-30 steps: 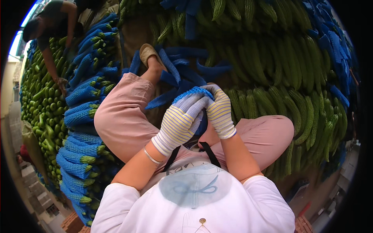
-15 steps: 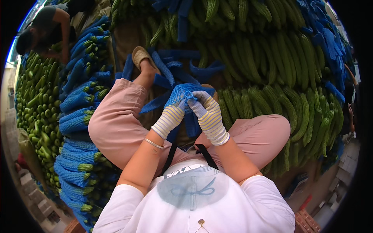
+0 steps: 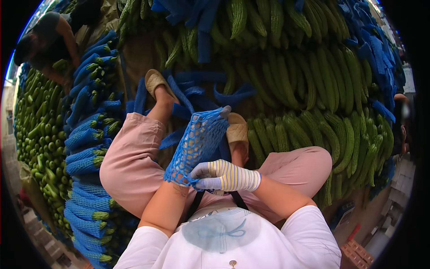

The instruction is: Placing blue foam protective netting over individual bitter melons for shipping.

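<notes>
A blue foam net sleeve point(image 3: 190, 145) covers my left hand point(image 3: 201, 130) from the wrist out to the fingers. Gloved fingertips poke from the sleeve's far end, near a sandal on my foot; inside the mesh, the hand looks stretched out. My right hand point(image 3: 224, 175), in a white glove with yellow and grey stripes, pinches the sleeve's near edge at my left wrist. Loose blue foam net sleeves point(image 3: 235, 92) lie on the ground beyond my feet. To the right, rows of long ridged green gourds point(image 3: 291, 130) lie side by side.
Gourds in blue net sleeves point(image 3: 87, 193) form a long stack at the left. Farther left is a heap of shorter green vegetables point(image 3: 42, 130), with another person point(image 3: 47, 38) bent over at its far end. More blue sleeves point(image 3: 376, 54) are piled at the far right.
The blue net sleeve, bunched at my fingertips before, is now drawn down over my left hand to the wrist. My right hand has come nearer to my body with its edge.
</notes>
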Demonstrator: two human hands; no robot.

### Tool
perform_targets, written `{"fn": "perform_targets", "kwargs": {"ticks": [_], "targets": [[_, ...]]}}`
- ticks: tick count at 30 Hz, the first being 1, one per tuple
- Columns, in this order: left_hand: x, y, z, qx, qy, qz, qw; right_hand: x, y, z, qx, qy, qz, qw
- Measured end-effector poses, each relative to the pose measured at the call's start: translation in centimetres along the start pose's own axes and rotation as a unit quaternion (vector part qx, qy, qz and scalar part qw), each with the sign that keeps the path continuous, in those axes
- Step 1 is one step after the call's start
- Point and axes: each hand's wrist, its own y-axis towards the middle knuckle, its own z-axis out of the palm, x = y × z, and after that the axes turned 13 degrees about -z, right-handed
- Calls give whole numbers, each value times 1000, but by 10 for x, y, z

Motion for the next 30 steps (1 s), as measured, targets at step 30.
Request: {"fn": "perform_targets", "kwargs": {"ticks": [30], "targets": [[20,-1,38,-162,622,177,745,2,-25,-57,-335,155,-141,919]]}}
